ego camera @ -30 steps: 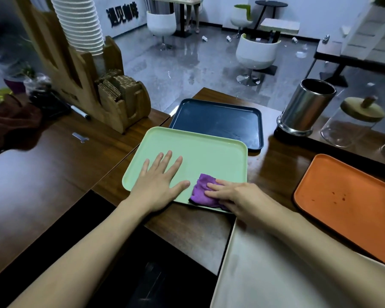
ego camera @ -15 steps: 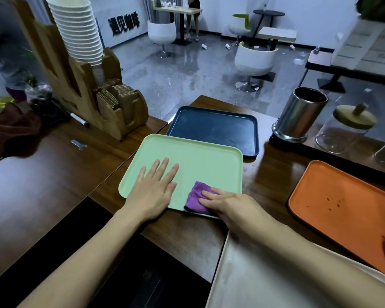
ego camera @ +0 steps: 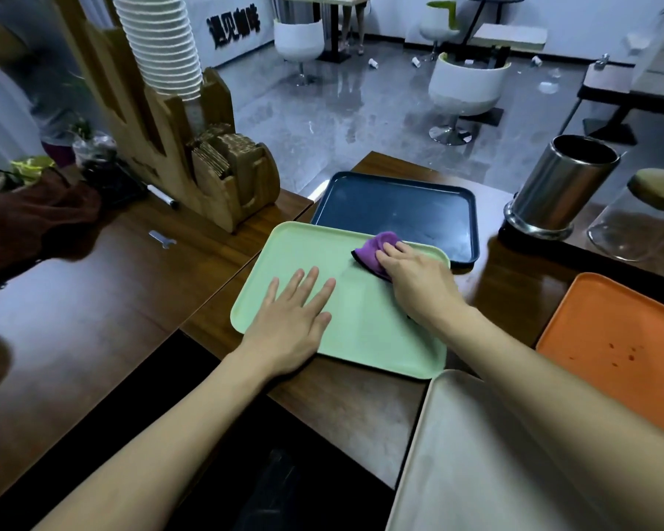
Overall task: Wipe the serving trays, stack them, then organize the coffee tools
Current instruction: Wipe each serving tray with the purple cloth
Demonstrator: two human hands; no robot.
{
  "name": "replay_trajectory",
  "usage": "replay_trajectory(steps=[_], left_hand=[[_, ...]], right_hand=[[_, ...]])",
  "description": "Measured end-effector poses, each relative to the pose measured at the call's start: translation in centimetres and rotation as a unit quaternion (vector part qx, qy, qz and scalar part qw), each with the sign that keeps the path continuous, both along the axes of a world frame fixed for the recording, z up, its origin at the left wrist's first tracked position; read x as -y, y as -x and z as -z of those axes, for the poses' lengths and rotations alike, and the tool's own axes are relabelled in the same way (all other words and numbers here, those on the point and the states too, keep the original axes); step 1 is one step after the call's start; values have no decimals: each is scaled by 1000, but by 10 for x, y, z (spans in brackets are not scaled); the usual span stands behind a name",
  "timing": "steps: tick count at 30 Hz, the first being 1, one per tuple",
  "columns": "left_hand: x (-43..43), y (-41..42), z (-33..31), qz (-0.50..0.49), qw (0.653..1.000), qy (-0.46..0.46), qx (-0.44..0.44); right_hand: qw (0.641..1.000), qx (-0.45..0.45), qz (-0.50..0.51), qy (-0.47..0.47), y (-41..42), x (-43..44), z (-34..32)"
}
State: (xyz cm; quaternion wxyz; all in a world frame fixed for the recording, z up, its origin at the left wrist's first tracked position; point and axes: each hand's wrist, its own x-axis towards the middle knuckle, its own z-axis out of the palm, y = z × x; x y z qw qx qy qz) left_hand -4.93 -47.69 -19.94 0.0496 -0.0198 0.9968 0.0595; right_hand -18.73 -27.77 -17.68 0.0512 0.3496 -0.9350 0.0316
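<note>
A light green tray [ego camera: 368, 331] lies on the wooden counter in front of me. My left hand [ego camera: 290, 321] rests flat on its near left part, fingers spread. My right hand [ego camera: 414, 279] presses a purple cloth [ego camera: 376, 251] onto the tray's far right corner, fingers lying over it. Behind it sits a dark blue tray [ego camera: 399, 212], its near edge under the green tray's far rim. An orange tray [ego camera: 621, 339] with small dark spots lies at the right. A beige tray [ego camera: 464, 465] is at the near right, under my right forearm.
A wooden holder [ego camera: 169, 147] with stacked white cups [ego camera: 162, 44] and cardboard sleeves stands at the back left. A steel canister [ego camera: 560, 185] and a glass jar with a wooden lid [ego camera: 637, 220] stand at the back right. A brown cloth [ego camera: 27, 220] lies far left.
My right hand has slid the purple cloth from the green tray's near edge up to its far right corner. My left hand stays flat on the tray.
</note>
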Motion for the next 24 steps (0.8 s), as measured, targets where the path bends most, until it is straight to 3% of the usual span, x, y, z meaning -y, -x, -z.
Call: replay_trajectory(steps=[4, 10, 14, 18, 24], left_hand=[[0, 0, 3, -6, 1000, 7, -7], [-2, -1, 1, -15, 1000, -1, -10], [-4, -1, -2, -2, 1000, -3, 12], [-5, 0, -4, -3, 1000, -5, 18], [-5, 0, -6, 2, 1000, -12, 18]], right_hand=[[999, 27, -36, -2, -5, 24, -2], [993, -7, 103, -53, -14, -34, -17], [992, 33, 112, -39, -35, -45, -10], [993, 81, 79, 17, -64, -47, -14], [985, 161, -51, 39, -119, -30, -18]])
